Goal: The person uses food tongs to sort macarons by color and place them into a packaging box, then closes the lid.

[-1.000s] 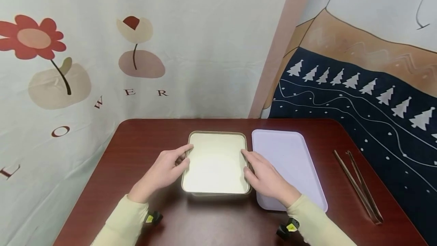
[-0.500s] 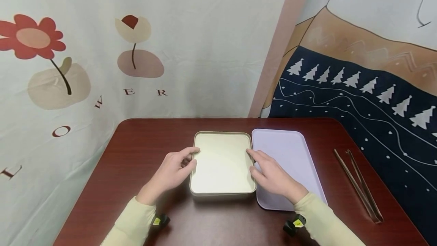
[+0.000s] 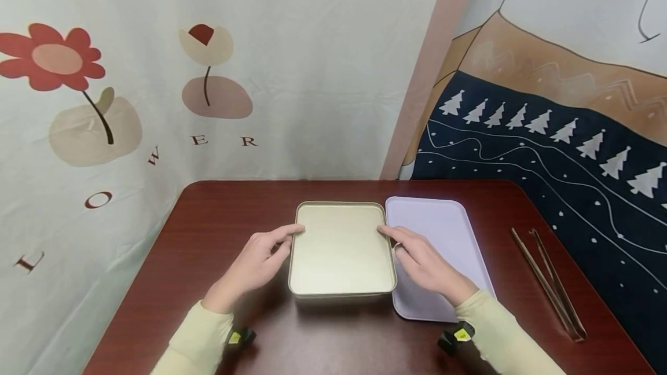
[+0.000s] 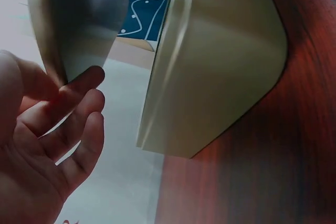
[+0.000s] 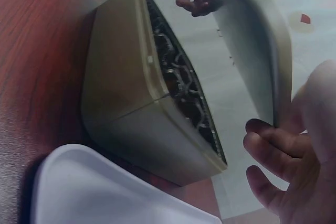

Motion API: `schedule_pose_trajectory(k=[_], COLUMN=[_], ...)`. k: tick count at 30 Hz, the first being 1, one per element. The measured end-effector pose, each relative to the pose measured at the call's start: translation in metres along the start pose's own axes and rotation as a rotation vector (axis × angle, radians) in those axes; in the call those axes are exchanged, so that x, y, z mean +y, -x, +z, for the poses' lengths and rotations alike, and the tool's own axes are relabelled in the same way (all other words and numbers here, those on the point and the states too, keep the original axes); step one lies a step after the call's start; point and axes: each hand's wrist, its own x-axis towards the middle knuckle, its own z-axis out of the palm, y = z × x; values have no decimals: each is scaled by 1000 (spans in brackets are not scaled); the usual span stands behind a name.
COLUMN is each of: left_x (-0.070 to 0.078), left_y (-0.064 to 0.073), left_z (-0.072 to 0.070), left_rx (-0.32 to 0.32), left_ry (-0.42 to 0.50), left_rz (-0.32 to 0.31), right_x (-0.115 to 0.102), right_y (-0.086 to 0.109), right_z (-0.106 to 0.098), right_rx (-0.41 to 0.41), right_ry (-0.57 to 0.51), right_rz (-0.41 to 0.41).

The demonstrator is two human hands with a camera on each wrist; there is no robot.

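I see the cream rectangular plastic lid [image 3: 341, 247] pinched between left hand [image 3: 255, 265] and right hand [image 3: 424, 265], long axis running away from me, above its cream rectangular plastic box [image 5: 131, 114]

Box [image 3: 341, 250] left of tray [image 3: 443, 230]; tongs [image 3: 549, 282] right.

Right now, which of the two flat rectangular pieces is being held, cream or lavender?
The cream lid: left hand and right hand grip its side edges above the box. The lavender tray lies flat on the table.
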Motion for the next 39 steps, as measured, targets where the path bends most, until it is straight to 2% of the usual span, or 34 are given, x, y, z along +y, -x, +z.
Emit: schedule_pose_trajectory(k=[3,8,12,16,20,24,30,34,39], left_x=[2,5,7,7,8,10,11,7,1], left_y=[-1,-3,-5,-7,-11,-15,-19,-20,-19], left_z=[-3,-8,-10,-9,-5,-2,5,10,18], left_rx=[-10,-43,-32,82,207,237,166,87,-10], left_ry=[13,47,54,37,3,-46,-121,-168,-196], left_rz=[33,41,69,134,158,130,49,1,-94], right_x=[-1,-2,0,0,-3,-8,-13,-13,-9], right_y=[-1,-3,-3,-4,-7,-12,-20,-24,-27], right_z=[-5,-9,-6,-1,1,4,11,18,26], right_rx=[1,0,64,171,232,275,238,184,105], right_ry=[2,4,19,54,68,75,83,136,209], right_rz=[-13,-31,-89,-142,-117,-52,95,136,209])
